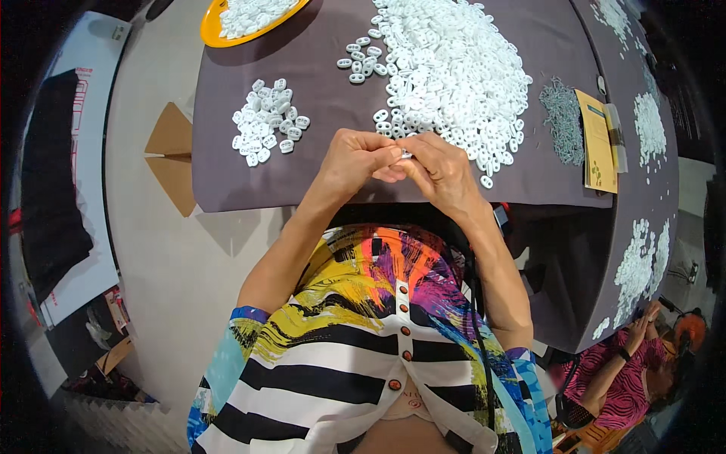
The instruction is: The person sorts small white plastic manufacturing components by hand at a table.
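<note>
My left hand (354,160) and my right hand (442,170) meet at the table's front edge, fingertips pinched together. Between them a small white plastic piece (407,154) shows in part; the fingers cover most of it. Just beyond my hands spreads a large heap of white oval plastic pieces (454,72), each with two holes. A smaller cluster of such pieces (266,117) lies to the left of my hands. Several more pieces (363,60) sit loose beside the heap's left edge.
A yellow dish (215,34) of white pieces stands at the far left. Right of the heap lie small grey metal parts (563,121) and a yellow booklet (597,144). More white piles (635,265) cover the right-hand table, where another person (620,371) sits. A cardboard box (170,151) stands left of the table.
</note>
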Available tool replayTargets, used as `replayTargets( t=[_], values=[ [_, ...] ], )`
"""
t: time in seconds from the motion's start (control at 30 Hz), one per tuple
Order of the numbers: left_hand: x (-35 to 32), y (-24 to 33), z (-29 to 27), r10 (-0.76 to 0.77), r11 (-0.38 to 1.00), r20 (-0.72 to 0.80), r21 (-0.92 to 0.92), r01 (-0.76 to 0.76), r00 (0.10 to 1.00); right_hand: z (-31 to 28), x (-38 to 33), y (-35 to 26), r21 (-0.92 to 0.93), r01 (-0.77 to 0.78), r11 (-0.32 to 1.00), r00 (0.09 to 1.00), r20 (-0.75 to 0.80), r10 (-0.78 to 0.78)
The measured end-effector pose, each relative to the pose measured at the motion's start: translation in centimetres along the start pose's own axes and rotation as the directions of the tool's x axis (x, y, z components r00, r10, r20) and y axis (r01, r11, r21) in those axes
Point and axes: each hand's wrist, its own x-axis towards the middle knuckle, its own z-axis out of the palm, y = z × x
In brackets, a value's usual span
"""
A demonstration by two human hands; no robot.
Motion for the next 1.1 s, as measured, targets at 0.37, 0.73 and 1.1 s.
replayTargets(
  t=[0.37,0.73,1.1],
  values=[
    [0.1,0.1,-0.8,-0.076,0.996,0.035,-0.033,0.077,0.997,0.6,0.8,0.7,-0.027,0.082,0.996,0.997,-0.002,-0.083],
    [0.4,-0.8,-0.5,-0.049,0.995,-0.057,-0.094,0.044,0.997,1.4,0.1,0.9,0.084,-0.018,0.996,0.996,-0.082,0.025],
    [0.6,-1.1,-0.3,-0.026,0.991,-0.089,-0.133,0.014,0.996,1.2,0.1,0.7,0.127,-0.077,0.989,0.992,-0.086,0.088]
  ],
)
